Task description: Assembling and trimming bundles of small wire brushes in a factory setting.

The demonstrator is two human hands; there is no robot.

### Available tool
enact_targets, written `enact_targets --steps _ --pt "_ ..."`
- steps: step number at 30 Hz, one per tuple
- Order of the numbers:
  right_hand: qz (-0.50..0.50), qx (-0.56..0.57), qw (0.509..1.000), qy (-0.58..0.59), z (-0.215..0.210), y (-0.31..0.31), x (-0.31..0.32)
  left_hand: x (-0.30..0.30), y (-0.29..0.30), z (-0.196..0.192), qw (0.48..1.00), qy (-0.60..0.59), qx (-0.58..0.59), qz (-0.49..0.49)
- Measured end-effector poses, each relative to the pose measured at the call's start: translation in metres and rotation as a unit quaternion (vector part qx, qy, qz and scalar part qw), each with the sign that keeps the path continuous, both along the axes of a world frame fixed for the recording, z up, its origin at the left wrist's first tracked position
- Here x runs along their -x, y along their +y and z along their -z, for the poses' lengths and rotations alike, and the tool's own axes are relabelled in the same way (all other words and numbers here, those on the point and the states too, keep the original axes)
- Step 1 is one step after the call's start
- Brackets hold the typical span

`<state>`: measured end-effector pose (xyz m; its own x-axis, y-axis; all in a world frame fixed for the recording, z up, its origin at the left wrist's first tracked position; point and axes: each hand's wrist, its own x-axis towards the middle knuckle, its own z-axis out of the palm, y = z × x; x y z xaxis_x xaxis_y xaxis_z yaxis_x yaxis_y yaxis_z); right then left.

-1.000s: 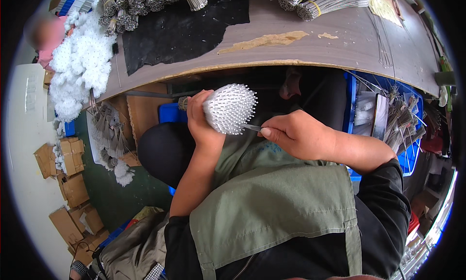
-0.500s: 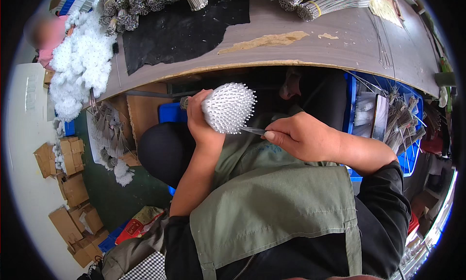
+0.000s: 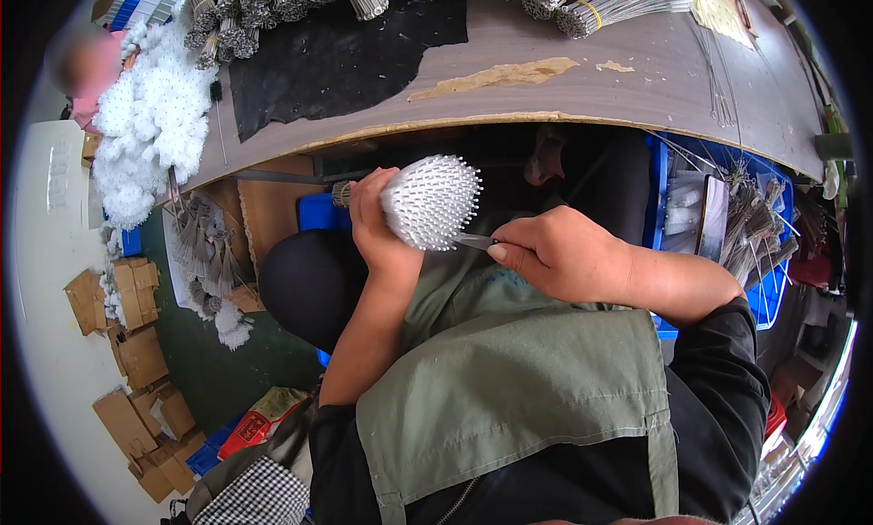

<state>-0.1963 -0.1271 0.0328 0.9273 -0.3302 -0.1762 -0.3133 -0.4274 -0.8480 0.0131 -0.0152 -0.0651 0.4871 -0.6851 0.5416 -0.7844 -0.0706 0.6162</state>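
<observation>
My left hand [image 3: 377, 220] is wrapped round a thick bundle of white bristle brushes [image 3: 431, 202]. Its domed end, studded with small white tips, points right, and wire ends stick out behind the hand. Between thumb and fingers, my right hand [image 3: 555, 257] pinches a slim, pointed metal tool, tweezers by the look of it [image 3: 475, 241]. The tool's tip meets the lower right edge of the bundle; whether it grips a single brush is too small to tell.
The table [image 3: 536, 97] arches ahead of me, with tied wire bundles [image 3: 627, 8], a black sheet [image 3: 327, 70] and a white brush pile [image 3: 150, 116] on it. A blue crate [image 3: 771, 297] of wire brushes stands right. Cardboard boxes [image 3: 136, 425] lie at left, where another person [image 3: 86, 70] sits.
My right hand and its tool have shifted very slightly left and up along the bundle's lower right edge. The bundle has barely moved in my left hand.
</observation>
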Motion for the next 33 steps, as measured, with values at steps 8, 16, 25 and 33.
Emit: enact_targets --steps 8,16,25,33 --pt "-0.011 0.028 0.999 -0.041 -0.009 -0.004 0.004 -0.001 0.002 0.004 0.999 0.044 0.005 0.017" --pt "-0.037 0.071 0.996 0.032 -0.014 -0.013 0.005 -0.001 -0.001 0.005 0.999 0.041 0.009 0.02" --pt "-0.047 0.082 0.995 0.035 -0.008 -0.014 -0.001 0.001 -0.002 -0.006 0.999 -0.023 0.01 0.032" --pt "-0.033 0.066 0.997 -0.013 -0.009 -0.016 0.001 -0.001 -0.002 0.002 0.999 0.002 0.012 0.03"
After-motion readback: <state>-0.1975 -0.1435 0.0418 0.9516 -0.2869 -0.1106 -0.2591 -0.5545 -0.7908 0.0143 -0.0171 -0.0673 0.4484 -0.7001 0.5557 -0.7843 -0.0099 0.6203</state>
